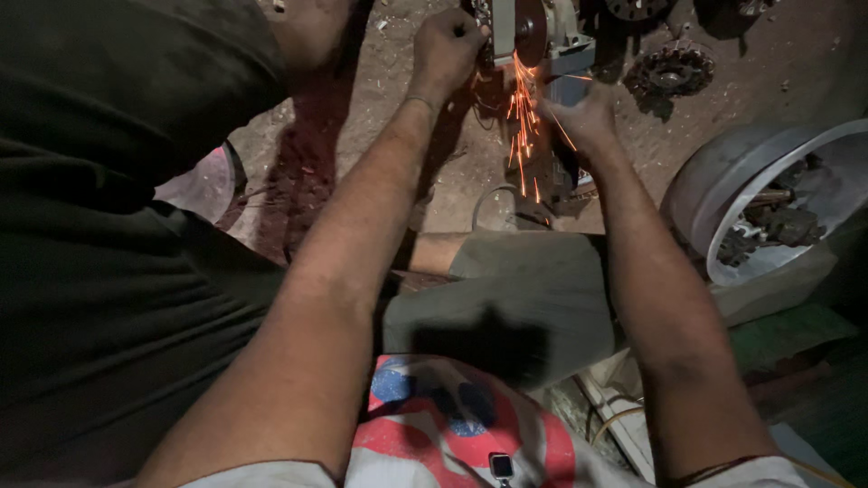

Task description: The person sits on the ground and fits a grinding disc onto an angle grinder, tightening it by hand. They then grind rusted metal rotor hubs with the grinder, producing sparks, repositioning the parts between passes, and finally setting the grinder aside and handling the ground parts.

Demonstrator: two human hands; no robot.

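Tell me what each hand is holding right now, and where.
Left hand grips the bench grinder beside its wheel; right hand sits under the sparks, what it holds cannot be told.

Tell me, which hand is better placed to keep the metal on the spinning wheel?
Probably the left hand. It sits right beside the grinding wheel, gripping something small at its edge. The right hand is lower, under the falling sparks, farther from the wheel.

Person: dark, olive-black short-sleeved shirt (99, 271); grey-green shorts (515, 289) over the knee. Both forearms bare. A thin thread band (421, 100) circles the left wrist.
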